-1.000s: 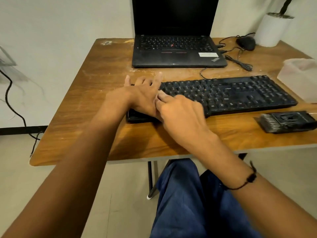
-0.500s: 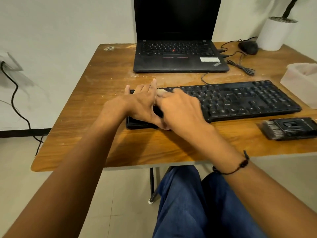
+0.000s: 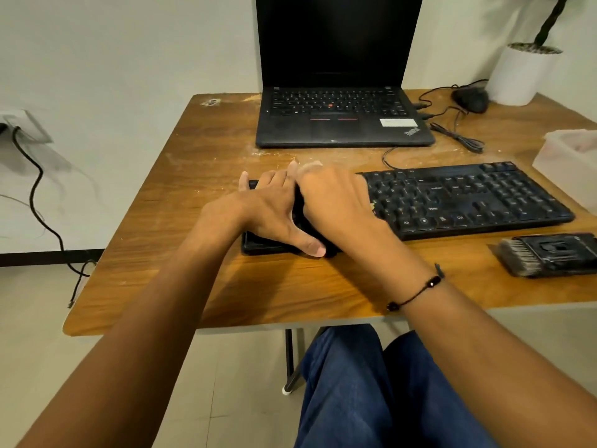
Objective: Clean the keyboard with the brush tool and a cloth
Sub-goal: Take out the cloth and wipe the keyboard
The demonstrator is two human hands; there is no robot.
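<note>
The keyboard (image 3: 452, 202) lay along the near half of the table (image 3: 200, 150), its left end under both hands and its right end reaching toward the table's right edge. The left hand (image 3: 271, 208) rested flat on that left end, fingers straight and spread over the keys and thumb hooked down over the near rim, apparently to pin the board so it would not slide while the other hand worked. The right hand (image 3: 336, 202) sat just beside it, touching it, fingers bent down onto the keys; something pale showed at its fingertips, likely the cloth, but the back of the hand hid it, so whether that hand was gripping anything could not be told. The brush tool (image 3: 549, 255) lay idle near the table's near right corner, bristles pointing left, well apart from both hands and partly cut off by the frame, which suggested the wiping stage was in hand. A laptop (image 3: 339, 118) stood open at the far edge, and a translucent box (image 3: 571, 163) at the right edge was also cropped.
</note>
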